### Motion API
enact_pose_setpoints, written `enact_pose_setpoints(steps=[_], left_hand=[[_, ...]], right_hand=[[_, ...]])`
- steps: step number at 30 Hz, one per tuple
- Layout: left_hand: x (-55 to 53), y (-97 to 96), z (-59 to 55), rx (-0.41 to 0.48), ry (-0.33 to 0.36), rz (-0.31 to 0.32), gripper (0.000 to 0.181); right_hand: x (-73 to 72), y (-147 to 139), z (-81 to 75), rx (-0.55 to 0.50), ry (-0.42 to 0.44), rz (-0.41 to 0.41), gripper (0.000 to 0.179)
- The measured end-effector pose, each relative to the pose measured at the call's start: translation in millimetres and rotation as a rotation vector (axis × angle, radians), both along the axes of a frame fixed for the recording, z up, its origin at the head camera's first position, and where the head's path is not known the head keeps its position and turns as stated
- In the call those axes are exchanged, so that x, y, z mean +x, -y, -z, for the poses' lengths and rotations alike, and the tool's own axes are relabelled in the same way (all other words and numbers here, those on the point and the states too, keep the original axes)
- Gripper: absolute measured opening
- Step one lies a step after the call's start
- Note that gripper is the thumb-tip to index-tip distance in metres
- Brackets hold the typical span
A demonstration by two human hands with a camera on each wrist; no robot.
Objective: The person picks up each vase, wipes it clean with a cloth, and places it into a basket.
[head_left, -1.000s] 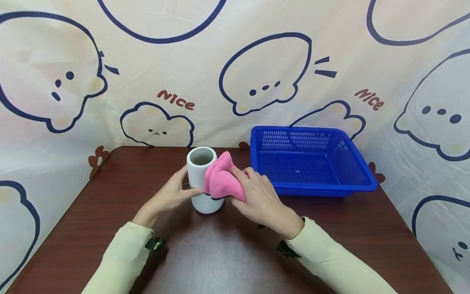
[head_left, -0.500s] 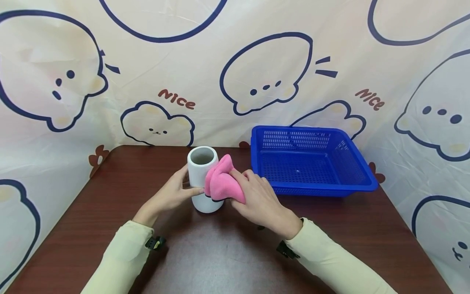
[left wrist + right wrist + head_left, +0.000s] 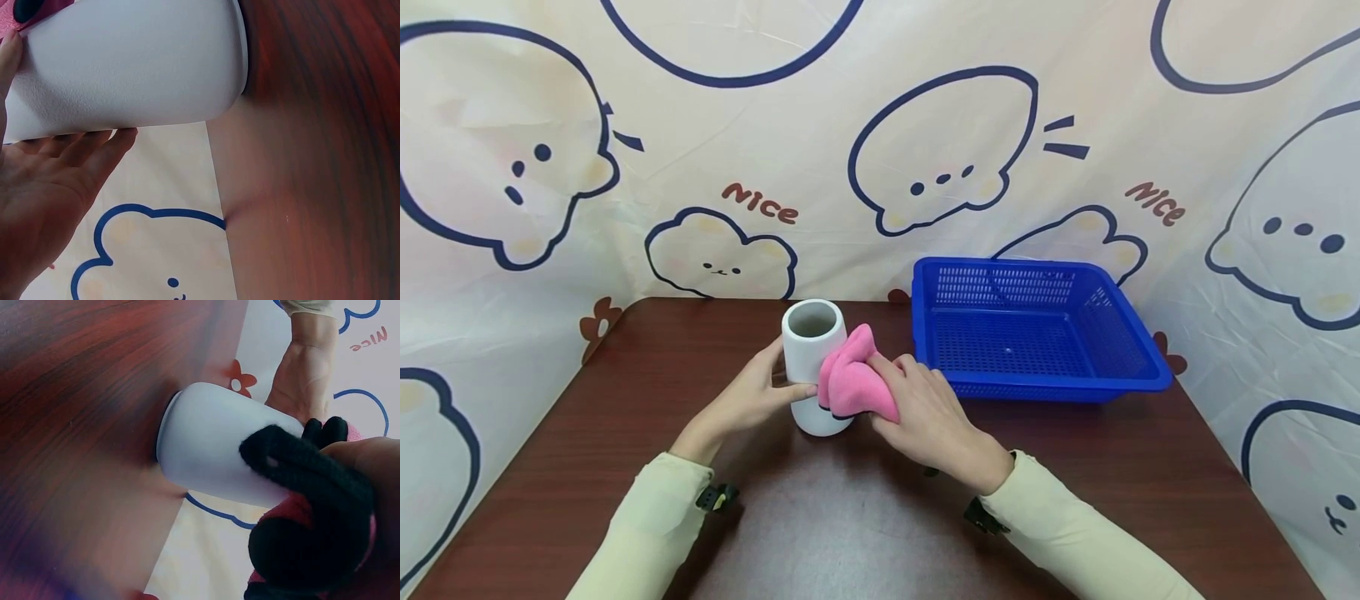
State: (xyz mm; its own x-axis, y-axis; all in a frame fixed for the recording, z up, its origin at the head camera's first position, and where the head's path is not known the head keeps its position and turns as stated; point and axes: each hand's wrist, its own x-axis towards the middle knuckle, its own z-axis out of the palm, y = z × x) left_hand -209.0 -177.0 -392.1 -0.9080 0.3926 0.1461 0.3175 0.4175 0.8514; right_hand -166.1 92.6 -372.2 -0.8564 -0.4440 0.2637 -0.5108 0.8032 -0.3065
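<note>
A white cylindrical vase (image 3: 806, 357) stands upright on the table, its round mouth facing up. My left hand (image 3: 752, 396) grips its left side, thumb across the front and fingers behind; the left wrist view shows those fingertips along the vase wall (image 3: 137, 69). In my right hand (image 3: 931, 421) is a bunched pink cloth (image 3: 859, 390) with black on its other face. The cloth lies against the vase's right side, just beside the left thumb. Black folds of the cloth (image 3: 300, 469) hang over the vase in the right wrist view, hiding part of it.
A blue plastic basket (image 3: 1011, 387) with perforated walls sits at the back right, behind the right hand. The dark brown wooden table (image 3: 842, 533) ends at a cartoon-printed curtain (image 3: 820, 250) at the back and sides.
My right hand has slid the pink cloth slightly down along the vase's right side. The left hand and vase have stayed nearly in place.
</note>
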Motion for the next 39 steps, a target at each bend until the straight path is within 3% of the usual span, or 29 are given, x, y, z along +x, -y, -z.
enact_pose_setpoints(steps=[24,39], left_hand=[[-0.4,0.2,2.0,0.009,-0.012,-0.001,0.081],[0.0,-1.4,2.0,0.011,-0.004,-0.012,0.080]], right_hand=[[0.1,0,16.9,0.035,-0.054,-0.019,0.066],[1.1,-2,28.2,0.081,-0.024,-0.019,0.061]])
